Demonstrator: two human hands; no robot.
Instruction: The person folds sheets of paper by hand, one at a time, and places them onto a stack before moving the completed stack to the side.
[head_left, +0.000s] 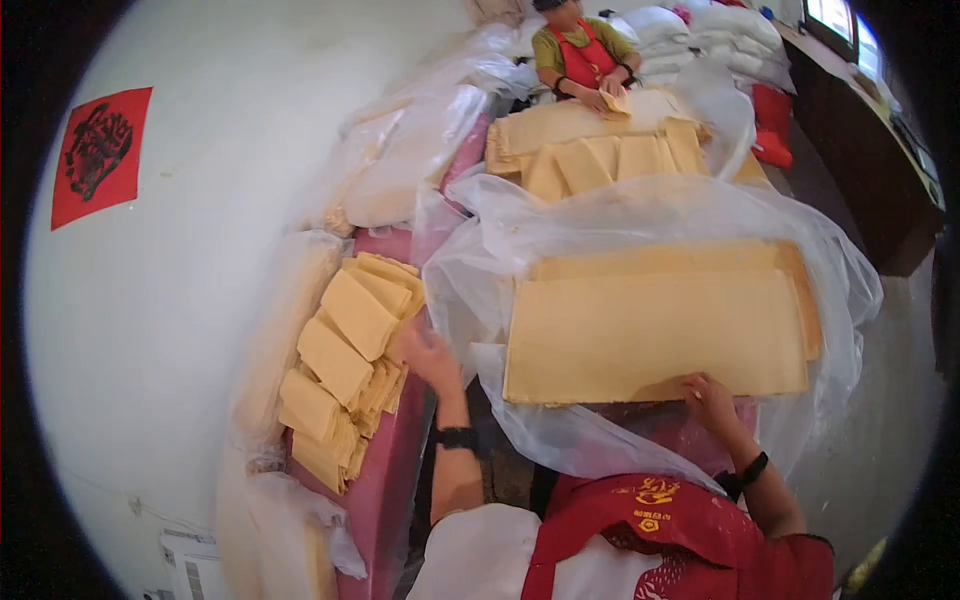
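Hand (pixel 708 397) at sheet stack's (pixel 655 335) near edge; other beside bundles (pixel 345 355)

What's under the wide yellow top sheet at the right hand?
More yellow sheets show past the far and right edges of the top sheet, with translucent plastic film around them. Their number, and what lies beneath the middle, can't be seen.

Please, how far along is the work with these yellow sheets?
The folded pieces piled at the left look done. The blurred left hand is beside them; whether it touches them, I cannot tell. The right hand is at the near edge of the flat stack. Those wide sheets lie unfolded, so they are probably what is left; their number cannot be seen.
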